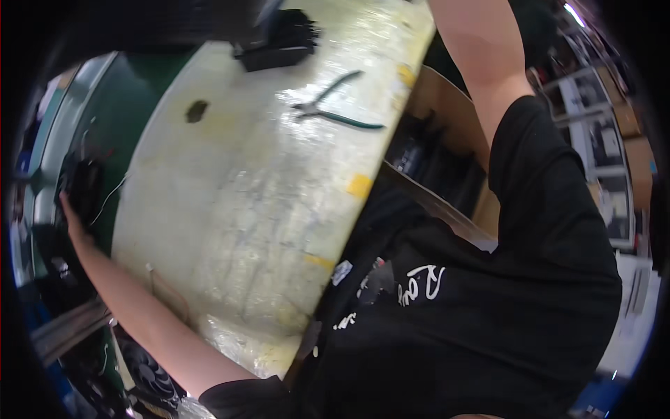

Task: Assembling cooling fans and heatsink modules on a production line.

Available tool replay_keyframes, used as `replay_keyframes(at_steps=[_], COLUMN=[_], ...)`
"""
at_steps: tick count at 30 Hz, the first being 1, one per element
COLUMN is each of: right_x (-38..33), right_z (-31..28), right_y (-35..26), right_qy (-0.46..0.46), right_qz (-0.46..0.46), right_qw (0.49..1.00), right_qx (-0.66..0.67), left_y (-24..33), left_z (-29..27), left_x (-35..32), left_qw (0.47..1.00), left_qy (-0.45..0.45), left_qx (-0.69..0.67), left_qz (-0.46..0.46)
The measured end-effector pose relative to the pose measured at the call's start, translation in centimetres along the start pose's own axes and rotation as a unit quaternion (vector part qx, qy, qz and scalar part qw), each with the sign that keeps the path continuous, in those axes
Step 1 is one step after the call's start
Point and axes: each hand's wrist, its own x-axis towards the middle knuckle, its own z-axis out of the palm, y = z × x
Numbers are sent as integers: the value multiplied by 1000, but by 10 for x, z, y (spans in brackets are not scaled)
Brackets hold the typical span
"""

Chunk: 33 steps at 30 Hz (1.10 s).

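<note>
My left arm stretches across the worktable to its far left, where my left hand [70,209] is at a black object [85,183] beyond the table's edge. The fingers are small and blurred there, so their grip is unclear. My right forearm [488,52] runs out through the top of the picture, and that hand is out of sight. Between the arms lies the worktable [181,188], covered in shiny clear film with yellow tape patches. Cutting pliers [335,105] with dark green handles rest spread on it. Close to them stands a blocky black part [281,45].
A cardboard box [481,209] with black parts inside stands against the table edge beside my body. At the lower left is a black cooling fan [148,370]. A thin white cable [108,199] hangs by the table's far side. Shelves [593,126] stand at the right.
</note>
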Motion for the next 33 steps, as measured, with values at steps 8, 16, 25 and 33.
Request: replay_keyframes(at_steps=[8,16,25,33], right_x=[-328,-590,-563,-526], right_z=[-2,-104,-63,-93], right_y=[-22,51,90,76], right_qy=[278,506,604,462], right_qz=[-143,-224,-302,-187], right_qw=[949,827,731,866], right_qx=[-42,-96,97,50], left_y=[7,12,139,-37], left_z=[17,68,129,422], left_x=[16,10,-237,-603], left_qw=[997,974,889,828], left_qy=[-72,215,207,-504], left_qx=[-35,-65,-58,-240], left_qz=[18,36,403,46])
